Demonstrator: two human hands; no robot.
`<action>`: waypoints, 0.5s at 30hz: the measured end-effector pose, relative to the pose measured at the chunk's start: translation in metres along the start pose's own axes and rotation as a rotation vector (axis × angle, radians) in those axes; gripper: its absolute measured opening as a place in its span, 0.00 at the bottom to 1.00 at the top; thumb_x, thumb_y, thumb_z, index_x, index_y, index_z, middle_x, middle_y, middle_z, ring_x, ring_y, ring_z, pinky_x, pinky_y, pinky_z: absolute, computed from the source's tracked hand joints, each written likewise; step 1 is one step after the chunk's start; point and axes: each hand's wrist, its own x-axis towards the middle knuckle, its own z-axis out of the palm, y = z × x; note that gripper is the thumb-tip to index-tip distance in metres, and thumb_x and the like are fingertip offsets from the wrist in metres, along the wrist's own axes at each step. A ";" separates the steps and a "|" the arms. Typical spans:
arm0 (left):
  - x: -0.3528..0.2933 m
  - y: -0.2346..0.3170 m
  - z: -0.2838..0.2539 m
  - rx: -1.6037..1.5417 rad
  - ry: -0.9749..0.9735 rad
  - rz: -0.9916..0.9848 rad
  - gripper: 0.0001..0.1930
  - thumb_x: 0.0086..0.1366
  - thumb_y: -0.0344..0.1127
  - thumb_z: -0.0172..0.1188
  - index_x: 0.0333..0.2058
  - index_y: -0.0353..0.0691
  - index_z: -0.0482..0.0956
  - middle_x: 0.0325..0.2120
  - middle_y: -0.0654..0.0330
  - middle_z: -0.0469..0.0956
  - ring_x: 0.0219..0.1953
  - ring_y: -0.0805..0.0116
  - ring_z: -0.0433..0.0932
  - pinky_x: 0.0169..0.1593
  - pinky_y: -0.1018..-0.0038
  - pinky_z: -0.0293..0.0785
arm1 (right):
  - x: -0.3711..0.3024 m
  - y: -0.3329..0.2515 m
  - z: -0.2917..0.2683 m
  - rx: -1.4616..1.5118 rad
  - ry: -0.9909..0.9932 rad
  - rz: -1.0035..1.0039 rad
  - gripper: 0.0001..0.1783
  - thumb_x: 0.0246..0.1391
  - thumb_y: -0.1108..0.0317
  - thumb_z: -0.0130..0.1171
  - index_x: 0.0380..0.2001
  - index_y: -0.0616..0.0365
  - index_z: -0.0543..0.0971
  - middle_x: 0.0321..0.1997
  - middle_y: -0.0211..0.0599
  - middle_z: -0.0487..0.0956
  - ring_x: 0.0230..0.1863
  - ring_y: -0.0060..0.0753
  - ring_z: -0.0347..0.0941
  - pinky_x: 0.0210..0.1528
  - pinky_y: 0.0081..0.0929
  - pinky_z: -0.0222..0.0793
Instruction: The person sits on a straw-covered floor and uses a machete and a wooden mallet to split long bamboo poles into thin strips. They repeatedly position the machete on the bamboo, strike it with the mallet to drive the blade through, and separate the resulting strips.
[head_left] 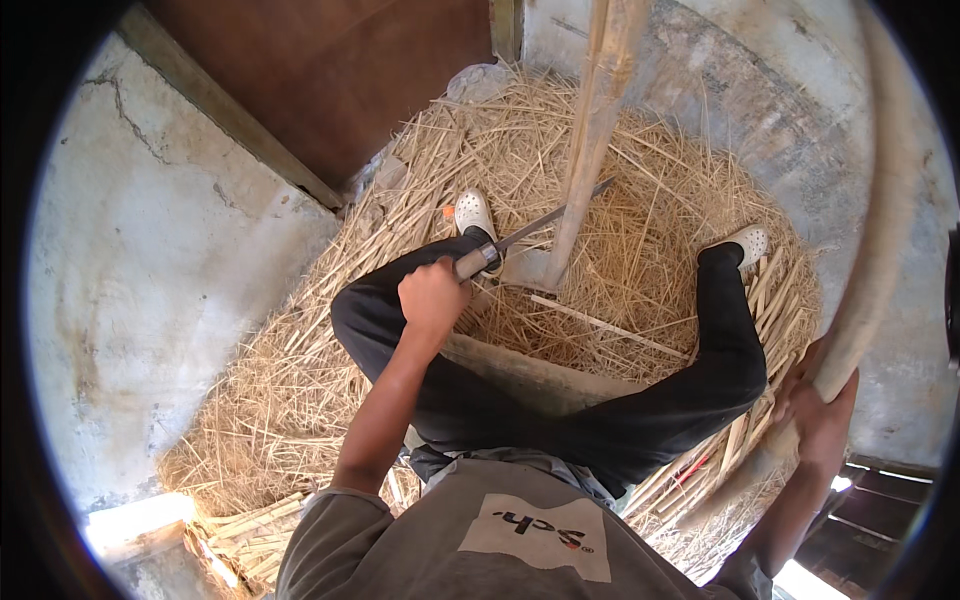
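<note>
My left hand (433, 297) is wrapped round the pale handle of a long knife (530, 230), held out above my bent left knee. Its narrow dark blade slants up and to the right, crossing a split wooden or bamboo pole (590, 150) that stands between my feet. Whether blade and pole touch I cannot tell. At the far right my right hand (822, 415) grips a thick, pale, rounded pole (880, 240). That pole runs from the top edge past my hand toward the lower right, its lower end blurred.
Straw-like shavings and split strips (530, 130) cover the floor around my white clogs (473, 212). A low block or beam (540, 375) lies under my thighs. Stained walls (190, 260) stand left and right, with a brown door (330, 80) at the back.
</note>
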 end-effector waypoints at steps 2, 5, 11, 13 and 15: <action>-0.002 -0.003 0.000 -0.014 -0.007 0.017 0.10 0.46 0.39 0.65 0.25 0.41 0.80 0.19 0.52 0.80 0.22 0.52 0.81 0.29 0.58 0.78 | 0.022 0.014 0.018 0.120 -0.011 -0.048 0.24 0.43 0.75 0.64 0.45 0.66 0.68 0.25 0.36 0.77 0.21 0.31 0.76 0.23 0.28 0.74; 0.001 0.002 0.000 -0.021 -0.016 0.046 0.10 0.46 0.39 0.65 0.25 0.41 0.80 0.19 0.52 0.80 0.22 0.52 0.81 0.28 0.59 0.78 | 0.042 0.117 0.088 -0.150 -0.313 0.181 0.21 0.43 0.74 0.65 0.39 0.70 0.68 0.22 0.39 0.76 0.19 0.33 0.77 0.18 0.31 0.72; -0.015 -0.002 0.039 -0.053 -0.009 0.047 0.10 0.44 0.39 0.66 0.23 0.41 0.79 0.17 0.52 0.79 0.20 0.51 0.80 0.27 0.59 0.78 | 0.035 0.139 0.087 -0.081 -0.672 0.447 0.20 0.37 0.79 0.66 0.35 0.68 0.69 0.18 0.41 0.74 0.14 0.33 0.72 0.14 0.30 0.72; -0.019 -0.001 0.037 -0.058 -0.006 0.046 0.10 0.43 0.39 0.67 0.23 0.40 0.79 0.17 0.51 0.79 0.20 0.51 0.80 0.27 0.60 0.78 | 0.019 0.079 0.050 -0.149 -0.462 0.377 0.23 0.37 0.81 0.64 0.40 0.67 0.68 0.21 0.40 0.74 0.14 0.33 0.72 0.14 0.29 0.71; -0.014 0.003 0.035 -0.073 0.001 0.044 0.11 0.42 0.38 0.68 0.22 0.40 0.79 0.16 0.51 0.79 0.20 0.52 0.80 0.26 0.60 0.77 | 0.005 0.043 0.011 -0.042 -0.272 0.162 0.22 0.39 0.81 0.60 0.41 0.67 0.67 0.24 0.40 0.74 0.17 0.31 0.72 0.15 0.28 0.71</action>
